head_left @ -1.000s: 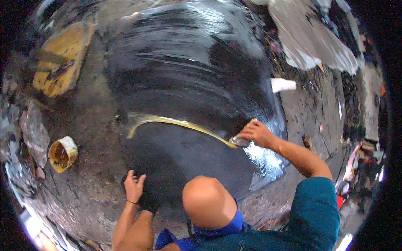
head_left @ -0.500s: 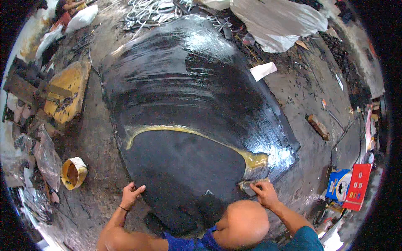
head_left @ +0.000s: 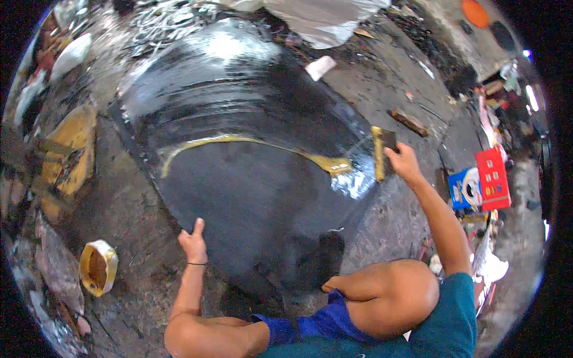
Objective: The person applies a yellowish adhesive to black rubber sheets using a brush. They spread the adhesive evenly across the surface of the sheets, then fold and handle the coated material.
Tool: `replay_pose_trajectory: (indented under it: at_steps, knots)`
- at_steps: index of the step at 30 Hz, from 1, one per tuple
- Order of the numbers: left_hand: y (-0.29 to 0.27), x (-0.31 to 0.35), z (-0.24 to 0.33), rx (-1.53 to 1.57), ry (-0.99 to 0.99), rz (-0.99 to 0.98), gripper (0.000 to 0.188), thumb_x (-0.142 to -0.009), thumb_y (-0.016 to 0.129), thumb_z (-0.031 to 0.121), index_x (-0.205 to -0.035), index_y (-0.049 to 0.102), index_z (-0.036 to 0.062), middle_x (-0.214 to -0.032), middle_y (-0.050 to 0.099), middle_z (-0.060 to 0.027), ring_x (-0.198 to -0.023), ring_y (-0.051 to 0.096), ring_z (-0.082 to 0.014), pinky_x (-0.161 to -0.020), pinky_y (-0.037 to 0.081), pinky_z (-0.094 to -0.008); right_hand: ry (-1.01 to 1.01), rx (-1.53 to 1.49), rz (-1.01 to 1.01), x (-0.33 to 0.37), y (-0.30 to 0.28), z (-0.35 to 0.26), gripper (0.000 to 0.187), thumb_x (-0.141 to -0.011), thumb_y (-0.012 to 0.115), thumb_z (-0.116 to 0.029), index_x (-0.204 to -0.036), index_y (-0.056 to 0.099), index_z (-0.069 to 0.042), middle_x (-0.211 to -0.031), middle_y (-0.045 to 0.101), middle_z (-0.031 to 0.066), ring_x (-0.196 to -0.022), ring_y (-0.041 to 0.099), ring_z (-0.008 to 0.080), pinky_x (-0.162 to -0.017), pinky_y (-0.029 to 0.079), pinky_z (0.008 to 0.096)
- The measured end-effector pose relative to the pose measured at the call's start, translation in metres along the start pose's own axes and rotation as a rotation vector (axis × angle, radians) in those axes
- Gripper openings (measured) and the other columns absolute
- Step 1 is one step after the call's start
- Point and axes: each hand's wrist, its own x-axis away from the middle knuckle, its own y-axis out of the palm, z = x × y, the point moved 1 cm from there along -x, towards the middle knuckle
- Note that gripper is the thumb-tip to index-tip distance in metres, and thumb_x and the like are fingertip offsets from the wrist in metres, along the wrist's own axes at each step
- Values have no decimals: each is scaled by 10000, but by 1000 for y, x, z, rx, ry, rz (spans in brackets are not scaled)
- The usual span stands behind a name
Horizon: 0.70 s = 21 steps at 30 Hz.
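A large black sheet (head_left: 256,191), rubber-like, lies on the ground before me. Its far part is wet and glossy, the near part dull. A curved yellowish ridge of glue-like liquid (head_left: 239,139) divides the two, thickest at its right end. By the sheet's right edge, my right hand (head_left: 407,162) grips a flat spreader (head_left: 380,154) whose long edge is coated yellow. My left hand (head_left: 193,243) holds the sheet's left edge, thumb stretched on top; its other fingers are partly hidden.
A yellow-smeared round container (head_left: 113,262) stands at left, below a yellow-stained board (head_left: 77,140). A wood piece (head_left: 409,122) and a red and blue box (head_left: 493,179) lie at right. White scraps (head_left: 321,68) and a pale cover (head_left: 328,21) are at the far side.
My right hand has carried the spreader from the near right part of the sheet out to its right edge, farther away. The view has shifted, and my left hand stays at the left edge.
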Motion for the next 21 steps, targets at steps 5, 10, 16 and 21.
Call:
replay_pose_trajectory:
  at_steps: [5,10,16,21]
  knots:
    - [5,-35,13,-130,69,-138,267,-895,703,151,-1073,638,-37,-1023,671,-52,-902,594,-156,-834,476,-327,145,427,135,-50,85,85,339,-767,625,-288,-872,688,27,-902,683,263,-923,670,409,-780,520,462]
    - [-17,-24,21,-148,120,-63,271,-911,693,200,-1016,642,-45,-974,679,-60,-869,585,-136,-809,477,-315,219,386,-128,-39,179,-13,377,-822,570,-302,-1074,658,-36,-1075,662,252,-1000,638,436,-874,508,500]
    - [-20,-24,5,-116,76,10,225,-894,713,192,-928,655,-23,-892,703,-46,-793,590,-117,-748,490,-303,-116,190,-254,-75,290,-187,334,-818,564,-309,-918,676,-11,-947,668,259,-918,640,446,-813,512,506]
    - [-10,-16,17,-105,64,-1,260,-891,711,205,-1003,659,-23,-921,718,-75,-801,617,-121,-752,503,-306,-433,221,-386,-88,378,-329,365,-820,619,-315,-1110,667,-99,-1015,696,187,-945,664,398,-840,532,495]
